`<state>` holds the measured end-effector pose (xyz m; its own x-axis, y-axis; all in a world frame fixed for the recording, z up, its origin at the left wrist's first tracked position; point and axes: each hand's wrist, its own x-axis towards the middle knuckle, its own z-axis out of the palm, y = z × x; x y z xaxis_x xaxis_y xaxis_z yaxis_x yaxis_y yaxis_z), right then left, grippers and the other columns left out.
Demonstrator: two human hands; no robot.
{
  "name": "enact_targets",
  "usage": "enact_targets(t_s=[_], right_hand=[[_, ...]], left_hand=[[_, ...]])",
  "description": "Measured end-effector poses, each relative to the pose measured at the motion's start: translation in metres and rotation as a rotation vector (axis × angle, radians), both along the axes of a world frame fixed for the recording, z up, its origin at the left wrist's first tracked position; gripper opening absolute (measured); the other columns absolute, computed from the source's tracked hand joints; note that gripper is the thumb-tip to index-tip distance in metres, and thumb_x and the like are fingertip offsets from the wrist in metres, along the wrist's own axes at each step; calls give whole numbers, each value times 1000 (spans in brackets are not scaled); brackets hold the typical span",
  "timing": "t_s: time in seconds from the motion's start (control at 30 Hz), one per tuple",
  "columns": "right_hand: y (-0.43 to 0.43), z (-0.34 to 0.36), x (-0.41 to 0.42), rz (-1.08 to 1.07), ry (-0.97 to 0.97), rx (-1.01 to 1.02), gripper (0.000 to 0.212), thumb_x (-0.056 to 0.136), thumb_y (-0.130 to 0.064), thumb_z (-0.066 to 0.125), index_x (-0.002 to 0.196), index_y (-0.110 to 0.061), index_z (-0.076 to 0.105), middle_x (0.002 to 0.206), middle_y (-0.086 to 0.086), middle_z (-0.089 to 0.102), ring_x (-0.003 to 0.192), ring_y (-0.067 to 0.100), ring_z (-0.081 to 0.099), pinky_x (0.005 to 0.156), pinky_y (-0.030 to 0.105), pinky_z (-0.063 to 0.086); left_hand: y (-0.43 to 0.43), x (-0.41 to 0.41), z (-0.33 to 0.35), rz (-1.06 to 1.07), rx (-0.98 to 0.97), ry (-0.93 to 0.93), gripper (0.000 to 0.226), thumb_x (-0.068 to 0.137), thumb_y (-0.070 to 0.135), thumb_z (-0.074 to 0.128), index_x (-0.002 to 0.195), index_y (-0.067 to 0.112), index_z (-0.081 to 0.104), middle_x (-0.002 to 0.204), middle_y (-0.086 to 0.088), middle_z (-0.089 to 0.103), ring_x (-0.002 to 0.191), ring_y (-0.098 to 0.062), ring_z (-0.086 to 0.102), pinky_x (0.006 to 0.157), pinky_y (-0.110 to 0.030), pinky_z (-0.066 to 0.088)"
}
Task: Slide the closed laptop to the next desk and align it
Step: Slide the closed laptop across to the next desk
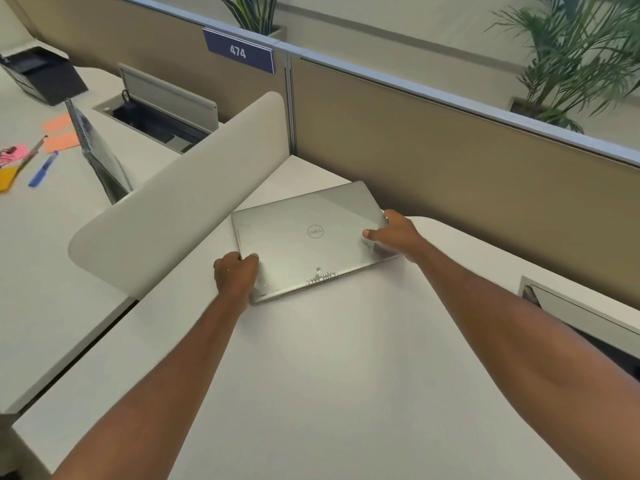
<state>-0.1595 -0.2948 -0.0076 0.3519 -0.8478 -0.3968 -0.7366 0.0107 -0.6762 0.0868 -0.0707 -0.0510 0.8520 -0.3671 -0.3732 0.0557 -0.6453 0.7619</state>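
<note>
Left hand (236,274) clamps the one closed laptop (311,239) at its near-left corner. Right hand (394,233) grips its right edge. Two hands, one white desk (329,375).

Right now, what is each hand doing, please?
Left hand: closed on the near-left corner of the laptop.
Right hand: gripping the laptop's right edge.

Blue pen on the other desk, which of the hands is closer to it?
Left. The left hand grips the laptop's near-left corner, toward the blue pen. The right hand holds its right edge, farther away.
</note>
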Motion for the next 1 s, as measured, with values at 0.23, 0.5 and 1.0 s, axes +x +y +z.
enact_targets(t_s=[0.23,0.5,1.0], right_hand=[[-11,-10,4,-133,17,-51,7,91,-3,65,94,-3,59,98,10,51,92,25,47,77,32,35],[-16,-12,1,-289,-65,101,23,96,-4,63,77,-13,54,96,10,52,92,24,48,71,30,36],[33,-10,-58,-450,-125,236,9,94,0,65,102,-3,67,105,14,58,99,29,56,81,34,40]], left_hand=[[-5,13,-3,109,-14,86,12,91,9,61,83,6,70,86,-14,64,83,-36,61,76,-35,50],[2,31,-9,226,-108,276,22,89,-3,72,74,13,69,102,-15,72,84,-27,67,83,-34,58],[60,-10,-11,138,-247,434,36,99,-9,65,133,-4,73,121,-19,77,85,-24,72,92,-40,60]])
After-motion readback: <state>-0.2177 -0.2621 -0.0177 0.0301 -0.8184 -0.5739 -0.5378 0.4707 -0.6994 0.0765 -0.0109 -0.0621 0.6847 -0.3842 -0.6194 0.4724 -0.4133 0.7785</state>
